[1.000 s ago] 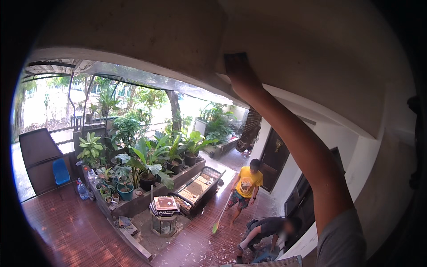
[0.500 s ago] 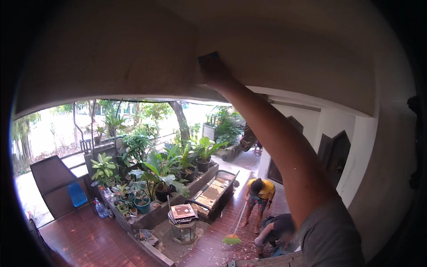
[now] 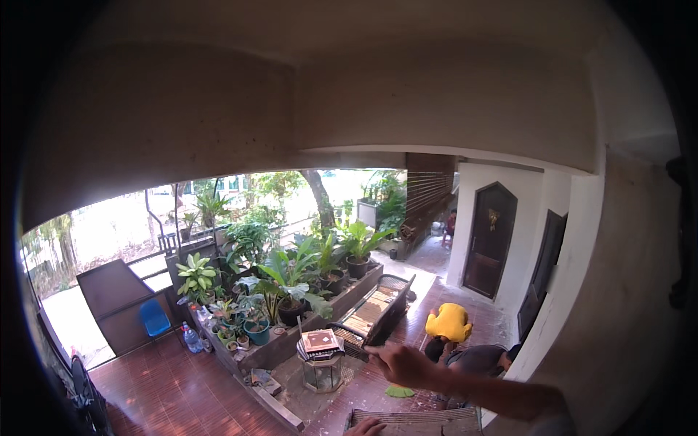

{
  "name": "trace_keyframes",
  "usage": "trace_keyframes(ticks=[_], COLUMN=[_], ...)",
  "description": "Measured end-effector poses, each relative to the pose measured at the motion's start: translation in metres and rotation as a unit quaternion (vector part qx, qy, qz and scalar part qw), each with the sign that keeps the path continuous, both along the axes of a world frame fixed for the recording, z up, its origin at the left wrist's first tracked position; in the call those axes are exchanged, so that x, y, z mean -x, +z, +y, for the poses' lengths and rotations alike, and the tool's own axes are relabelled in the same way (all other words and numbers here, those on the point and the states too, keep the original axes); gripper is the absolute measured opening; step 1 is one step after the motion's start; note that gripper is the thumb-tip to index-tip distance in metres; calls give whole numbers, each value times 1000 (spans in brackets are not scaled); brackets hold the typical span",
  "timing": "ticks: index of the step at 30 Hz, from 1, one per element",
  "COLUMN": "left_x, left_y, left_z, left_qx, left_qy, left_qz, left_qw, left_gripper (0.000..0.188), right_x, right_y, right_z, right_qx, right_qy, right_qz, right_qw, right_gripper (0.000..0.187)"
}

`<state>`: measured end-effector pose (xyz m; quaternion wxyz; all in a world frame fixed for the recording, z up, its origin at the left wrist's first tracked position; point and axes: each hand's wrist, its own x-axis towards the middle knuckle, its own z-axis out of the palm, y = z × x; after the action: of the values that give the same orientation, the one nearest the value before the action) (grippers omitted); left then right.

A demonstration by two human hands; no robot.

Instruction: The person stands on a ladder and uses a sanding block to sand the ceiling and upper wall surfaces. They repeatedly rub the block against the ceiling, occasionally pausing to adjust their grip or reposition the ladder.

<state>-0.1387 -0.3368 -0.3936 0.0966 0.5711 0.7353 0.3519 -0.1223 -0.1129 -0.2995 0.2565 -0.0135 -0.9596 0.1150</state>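
My right hand (image 3: 403, 365) is lowered in front of me at the lower right, its forearm crossing from the right. Its fingers are curled together; whatever they may hold is too small or hidden to name. At the bottom edge, part of my left hand (image 3: 367, 427) shows with fingers stretched out, beside a slatted, woven-looking surface (image 3: 418, 420). Above and ahead runs the bare plastered wall and beam (image 3: 436, 109), with neither hand touching it.
Below, a person in a yellow shirt (image 3: 449, 323) bends over beside a person in dark clothes (image 3: 480, 357). A green broom head (image 3: 399, 391) lies on the red tiled floor (image 3: 160, 385). Potted plants (image 3: 291, 291), a bamboo bench (image 3: 374, 309) and a blue chair (image 3: 154, 318) stand further off.
My right hand has come down from the wall, where it held a dark flat block. My left hand has appeared at the bottom edge. The person in yellow has bent lower.
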Motion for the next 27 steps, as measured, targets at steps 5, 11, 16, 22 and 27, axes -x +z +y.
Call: trace_keyframes(ticks=[5,11,16,22,27], left_x=[-10,-15,-8,-6,-5], left_y=[3,-2,-12,-12,-16], left_z=[1,8,11,9,11], left_qx=[-26,-25,-87,-76,-76], left_qy=[20,34,39,67,72], left_qz=[-15,84,183,171,173], left_qw=[999,996,979,980,979], left_gripper=[41,35,33,28,27], right_x=[-65,-75,-81,-84,-86], right_y=[-74,-85,-78,-71,-71], right_z=[-6,9,6,-2,-1], right_qx=[248,323,271,264,265], right_qy=[-55,-52,68,129,135], right_qz=[125,185,176,157,176], right_qw=[959,927,944,943,938], right_gripper=[26,25,24,23,21])
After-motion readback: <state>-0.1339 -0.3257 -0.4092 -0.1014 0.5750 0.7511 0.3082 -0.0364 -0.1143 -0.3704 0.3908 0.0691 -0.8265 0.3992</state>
